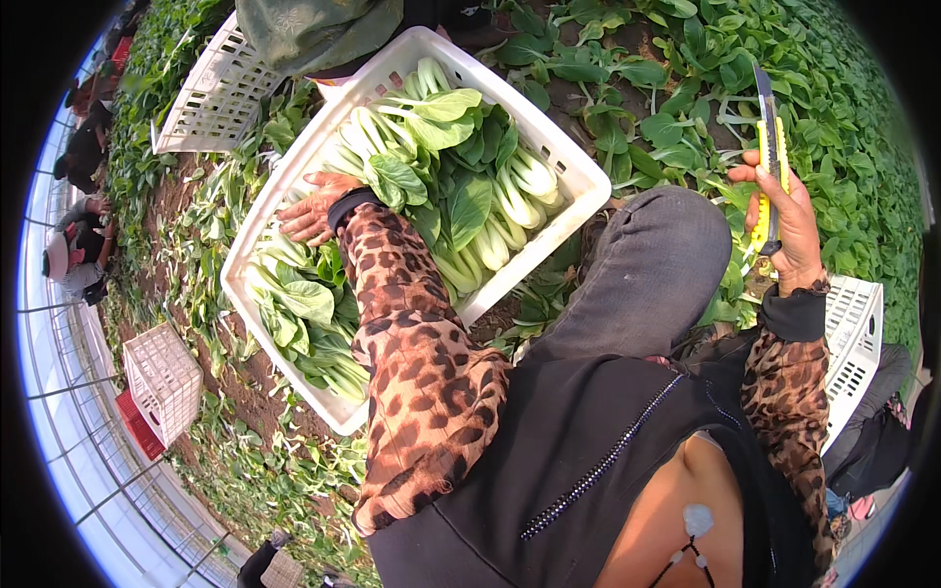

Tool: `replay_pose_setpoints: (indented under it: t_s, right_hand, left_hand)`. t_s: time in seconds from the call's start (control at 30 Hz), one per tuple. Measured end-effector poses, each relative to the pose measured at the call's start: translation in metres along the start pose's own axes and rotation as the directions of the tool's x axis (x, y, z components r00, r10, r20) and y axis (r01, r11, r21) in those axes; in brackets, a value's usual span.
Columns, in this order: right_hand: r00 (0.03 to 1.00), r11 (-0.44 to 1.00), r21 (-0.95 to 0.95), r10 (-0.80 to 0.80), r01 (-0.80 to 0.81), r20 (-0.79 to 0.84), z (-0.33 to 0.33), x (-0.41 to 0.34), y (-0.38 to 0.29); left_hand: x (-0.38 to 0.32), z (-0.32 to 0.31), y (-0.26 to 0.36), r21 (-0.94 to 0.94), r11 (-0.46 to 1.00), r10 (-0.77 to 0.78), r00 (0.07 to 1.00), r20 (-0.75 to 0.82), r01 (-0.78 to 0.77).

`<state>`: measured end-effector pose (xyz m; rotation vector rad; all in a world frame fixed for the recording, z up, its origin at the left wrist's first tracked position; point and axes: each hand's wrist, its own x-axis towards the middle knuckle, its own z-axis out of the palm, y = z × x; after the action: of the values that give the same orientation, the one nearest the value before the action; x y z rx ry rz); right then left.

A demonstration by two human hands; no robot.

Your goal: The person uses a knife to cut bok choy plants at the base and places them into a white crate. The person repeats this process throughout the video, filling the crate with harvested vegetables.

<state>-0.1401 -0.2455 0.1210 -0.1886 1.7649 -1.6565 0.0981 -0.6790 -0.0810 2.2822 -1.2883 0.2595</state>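
A white plastic crate [594, 188] sits tilted across the view before me, with bunches of bok choy [470, 202] packed in it, pale stems towards the sides. My left hand [320, 209] rests palm down on the bok choy near the crate's left wall, fingers spread; I see nothing gripped in it. Out to the right, my right hand [790, 220] is closed around a yellow snap-off utility knife [772, 158]. The knife's blade is out and points up, away from the crate. My bent knee [654, 257] lies between the crate and that hand.
Bok choy plants [845, 176] grow at right; cut leaves litter the soil at left. Other white crates stand at upper left [213, 95], on a red crate [141, 426] at left, and behind my right arm [853, 353]. A person in green cloth [316, 33] is close beyond the crate.
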Motion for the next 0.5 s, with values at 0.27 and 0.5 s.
replay_pose_setpoints:
  t_s: [0.27,0.5]
  right_hand:
    - [0.995,0.998,-0.063,0.018,-0.024,-0.096,-0.034,-0.018,0.017]
    - [0.990,0.996,-0.084,-0.029,0.017,-0.139,-0.100,-0.045,0.022]
  left_hand:
    - [0.082,0.006,-0.040,-0.375,0.924,0.280,0.806,0.522,-0.078]
    - [-0.057,-0.178,-0.002,-0.938,0.162,0.856,0.430,0.288,0.305]
